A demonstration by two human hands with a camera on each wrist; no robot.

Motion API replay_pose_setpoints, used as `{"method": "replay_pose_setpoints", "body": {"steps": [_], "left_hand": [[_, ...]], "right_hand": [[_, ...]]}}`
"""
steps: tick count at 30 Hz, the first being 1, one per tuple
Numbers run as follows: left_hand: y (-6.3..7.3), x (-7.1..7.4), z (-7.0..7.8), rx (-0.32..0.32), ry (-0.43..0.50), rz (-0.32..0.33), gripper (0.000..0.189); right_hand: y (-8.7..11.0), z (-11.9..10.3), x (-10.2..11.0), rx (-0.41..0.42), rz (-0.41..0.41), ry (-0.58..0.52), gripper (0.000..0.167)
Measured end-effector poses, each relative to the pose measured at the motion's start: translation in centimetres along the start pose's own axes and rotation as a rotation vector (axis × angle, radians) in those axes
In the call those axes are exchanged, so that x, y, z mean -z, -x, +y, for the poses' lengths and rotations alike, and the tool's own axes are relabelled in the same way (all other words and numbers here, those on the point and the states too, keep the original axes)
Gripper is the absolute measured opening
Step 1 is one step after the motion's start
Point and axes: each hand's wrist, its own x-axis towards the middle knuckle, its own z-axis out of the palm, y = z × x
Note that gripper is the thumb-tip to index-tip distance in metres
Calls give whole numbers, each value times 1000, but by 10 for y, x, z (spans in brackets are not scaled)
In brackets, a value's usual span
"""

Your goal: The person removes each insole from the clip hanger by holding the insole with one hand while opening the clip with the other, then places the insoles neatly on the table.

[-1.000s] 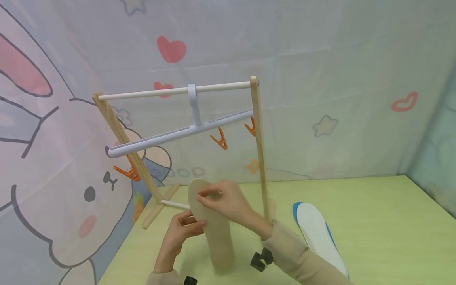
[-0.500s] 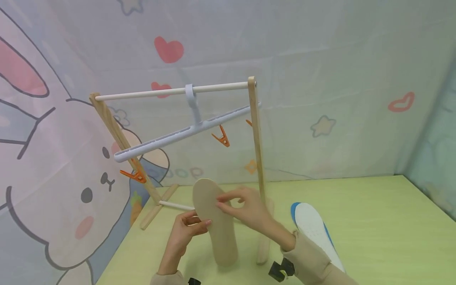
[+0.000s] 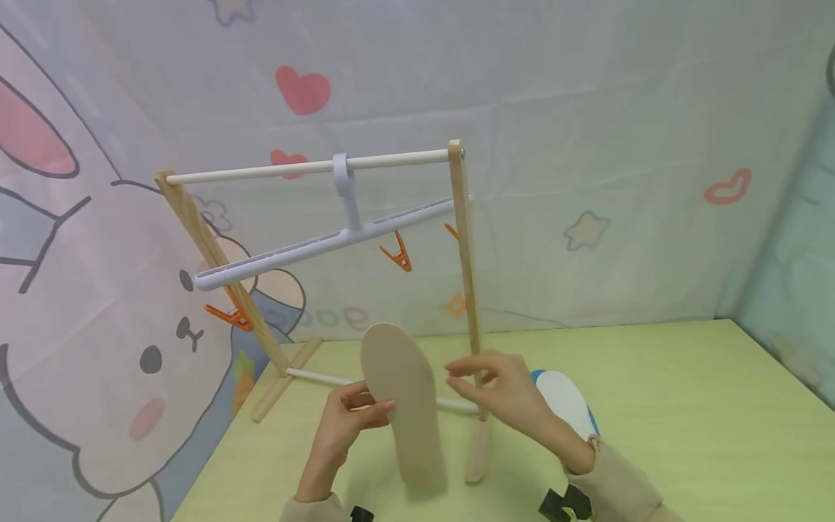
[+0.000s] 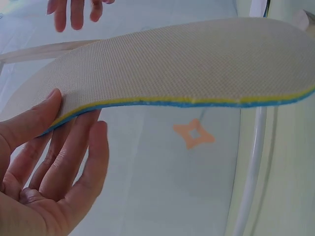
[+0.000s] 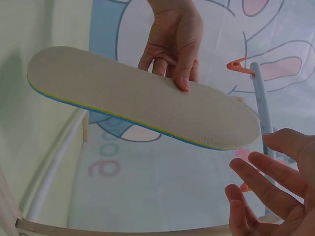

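A beige insole (image 3: 403, 391) stands roughly upright above the table, its yellow and blue edge layers visible in the left wrist view. My left hand (image 3: 346, 428) pinches its left edge, the thumb on the beige face and the fingers behind. To the right of the insole, apart from it, my right hand (image 3: 505, 391) hovers with loosely bent fingers and nothing between them. In the right wrist view the right hand (image 5: 275, 187) is near the insole's rounded end (image 5: 241, 130) without touching it. A second insole (image 3: 566, 399), white with a blue edge, lies on the table partly behind the right hand.
A wooden rack (image 3: 466, 275) stands behind the hands. From its white top bar (image 3: 261, 172) hangs a tilted pale hanger (image 3: 293, 252). Orange clips hang under it: one at the left (image 3: 231, 317), one in the middle (image 3: 398, 254), one partly hidden by the right post.
My right hand has moved from in front of the insole's upper part out to its right. The left hand keeps its pinch, shifting slightly right with the insole. The hanger swings a little.
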Motion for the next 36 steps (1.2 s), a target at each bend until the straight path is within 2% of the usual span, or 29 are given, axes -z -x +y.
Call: {"method": "replay_pose_setpoints", "body": {"steps": [10, 23, 29, 36], "left_hand": [[-3, -12, 8, 19, 9, 6, 41], [-5, -29, 18, -2, 25, 17, 38], [-7, -39, 19, -30, 0, -12, 36], [-11, -56, 19, -52, 17, -55, 31]], "right_hand": [[12, 16, 15, 11, 37, 25, 18], [22, 31, 35, -17, 86, 50, 17], [25, 35, 48, -38, 125, 70, 13], [26, 41, 65, -71, 181, 118, 8]]}}
